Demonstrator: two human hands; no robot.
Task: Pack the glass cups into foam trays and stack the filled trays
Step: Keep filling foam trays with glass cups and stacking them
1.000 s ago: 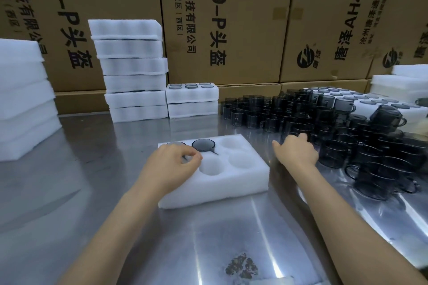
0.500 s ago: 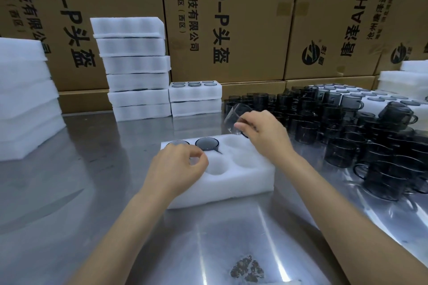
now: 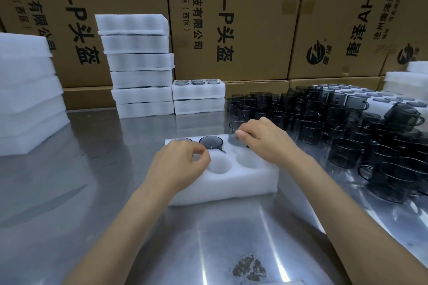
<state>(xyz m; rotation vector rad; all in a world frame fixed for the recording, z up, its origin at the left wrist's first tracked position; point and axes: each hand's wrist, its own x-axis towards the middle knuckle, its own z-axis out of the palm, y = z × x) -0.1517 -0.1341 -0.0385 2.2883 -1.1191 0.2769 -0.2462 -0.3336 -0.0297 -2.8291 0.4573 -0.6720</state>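
Lowering glass cup (image 3: 236, 131) — right hand (image 3: 266, 139) — into foam tray (image 3: 231, 183).

White foam tray (image 3: 231, 183), matt, with round hollows. Smoke-grey translucent glass cup (image 3: 211, 142) seated in tray; same dark grey tint across loose glass cups (image 3: 347, 127) at right. White stacked foam trays (image 3: 139, 65), grey cup rims showing in the lower stack (image 3: 198, 90). Brown cardboard boxes (image 3: 243, 18) printed with black characters and a black round logo. Silver-grey reflective steel table (image 3: 92, 192) bearing a dark mottled stain (image 3: 249, 268).
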